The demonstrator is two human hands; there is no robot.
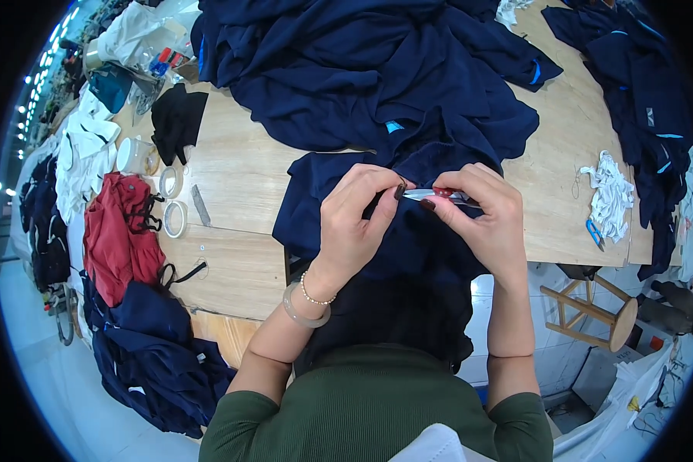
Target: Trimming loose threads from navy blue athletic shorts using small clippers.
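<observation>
Small silver thread snips (419, 195) are gripped between the thumb and fingers of my right hand (481, 206), their blades pointing left. Thumb and index finger of my left hand (353, 212) are pinched together right at the blade tips. What they pinch is too small to make out. Under both hands lies a navy garment (309, 196), which hangs over the table's near edge toward my lap. Just beyond, a large heap of navy garments (323, 85) with light blue trim touches it.
On the wooden table (242, 196), tape rolls (175, 219), a black cloth piece (179, 119) and a red garment (119, 231) lie left. White scraps (612, 196), blue-handled snips (594, 233) and more navy garments (647, 115) lie right. A wooden stool (593, 308) stands below.
</observation>
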